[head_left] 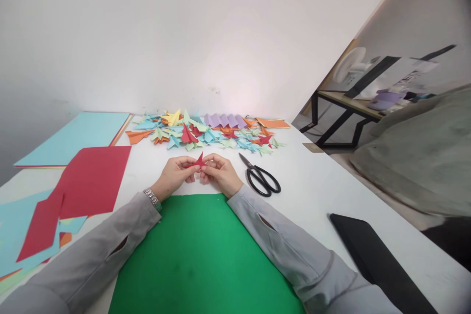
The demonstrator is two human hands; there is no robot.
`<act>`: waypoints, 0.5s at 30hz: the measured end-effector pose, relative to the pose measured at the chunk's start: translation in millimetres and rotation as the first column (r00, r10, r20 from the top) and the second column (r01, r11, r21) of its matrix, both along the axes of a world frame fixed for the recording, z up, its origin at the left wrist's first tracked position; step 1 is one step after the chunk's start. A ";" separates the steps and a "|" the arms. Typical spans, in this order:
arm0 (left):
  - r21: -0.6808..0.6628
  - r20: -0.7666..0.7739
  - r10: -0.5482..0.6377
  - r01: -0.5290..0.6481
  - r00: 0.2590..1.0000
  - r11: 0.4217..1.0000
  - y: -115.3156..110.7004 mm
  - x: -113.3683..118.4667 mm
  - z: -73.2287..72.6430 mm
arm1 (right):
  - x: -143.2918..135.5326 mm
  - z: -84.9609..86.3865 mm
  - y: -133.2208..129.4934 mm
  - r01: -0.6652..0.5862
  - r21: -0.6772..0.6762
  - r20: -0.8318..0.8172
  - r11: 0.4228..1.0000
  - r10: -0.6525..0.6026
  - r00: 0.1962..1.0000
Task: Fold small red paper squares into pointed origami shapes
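Between my two hands is a small folded red paper piece [200, 160], pointed at the top, that looks like one of the paper shapes behind it. My left hand [177, 172] pinches its left side between thumb and fingers. On the other side my right hand [220, 172] pinches it the same way, so both hands are closed on it. Its lower part is hidden by my fingers. Below the hands lies a green mat [209, 255]. Scissors with black handles [263, 180] rest on the white table just right of my right hand.
Many folded paper shapes [206, 135] in several colours line the wall, with a pleated purple paper [225, 121] among them. Red sheets [97, 176] and a light blue stack [79, 137] lie at left. A black flat object [379, 260] lies at right; a person [419, 152] is beyond.
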State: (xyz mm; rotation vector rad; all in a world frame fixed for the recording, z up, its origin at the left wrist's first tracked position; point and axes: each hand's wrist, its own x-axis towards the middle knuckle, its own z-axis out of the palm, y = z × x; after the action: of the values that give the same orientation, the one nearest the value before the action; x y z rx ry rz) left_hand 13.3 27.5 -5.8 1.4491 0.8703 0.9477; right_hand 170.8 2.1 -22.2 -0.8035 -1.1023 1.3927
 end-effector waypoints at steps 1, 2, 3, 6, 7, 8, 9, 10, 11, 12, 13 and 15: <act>0.000 0.004 0.010 -0.010 1.000 1.000 -0.6 0.5 1.3 | -0.3 0.2 -0.1 0.007 -0.004 -0.005 1.000 -0.007 1.000; -0.001 0.007 0.019 -0.019 1.000 1.000 -1.3 1.1 2.7 | -0.7 0.6 -0.1 0.015 -0.009 -0.010 1.000 -0.015 1.000; -0.003 0.010 0.025 -0.025 1.000 1.000 -2.1 1.9 4.2 | -1.1 1.1 -0.3 0.022 -0.012 -0.015 1.000 -0.022 1.000; -0.010 0.037 0.048 -0.047 0.998 0.999 -4.9 5.0 7.4 | -2.3 2.9 -0.4 0.049 -0.014 -0.037 0.999 -0.050 0.998; -0.015 0.056 0.058 -0.057 0.997 0.998 -5.7 6.2 7.6 | -2.5 3.6 -0.3 0.062 -0.016 -0.052 0.998 -0.062 0.997; -0.026 0.081 0.066 -0.064 0.995 0.998 -6.4 7.5 7.2 | -2.6 4.2 -0.2 0.072 -0.022 -0.070 0.997 -0.074 0.995; -0.042 0.109 0.073 -0.069 0.991 0.997 -6.8 8.6 6.4 | -2.7 4.7 -0.2 0.080 -0.031 -0.089 0.996 -0.083 0.993; -0.068 0.136 0.071 -0.062 0.988 0.996 -7.1 9.6 5.3 | -2.8 5.1 -0.1 0.084 -0.042 -0.106 0.996 -0.088 0.990; -0.097 0.161 0.064 -0.049 0.985 0.994 -7.1 10.4 4.1 | -2.8 5.3 -0.1 0.083 -0.053 -0.119 0.995 -0.088 0.989; -0.127 0.182 0.056 -0.033 0.982 0.991 -6.9 10.9 3.2 | -2.9 5.5 -0.1 0.076 -0.063 -0.125 0.995 -0.083 0.989; -0.153 0.198 0.048 -0.017 0.979 0.988 -6.7 11.3 2.6 | -3.1 5.5 -0.1 0.068 -0.072 -0.127 0.995 -0.076 0.989; -0.195 0.216 0.045 -0.002 0.975 0.981 -6.2 11.6 2.7 | -3.4 5.2 -0.2 0.052 -0.086 -0.119 0.995 -0.063 0.991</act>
State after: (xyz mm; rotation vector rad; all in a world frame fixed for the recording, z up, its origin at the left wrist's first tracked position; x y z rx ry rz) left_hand 24.9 21.3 -3.2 1.1459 0.7931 0.9914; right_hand 167.3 1.9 -17.0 -0.7928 -0.9255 1.4272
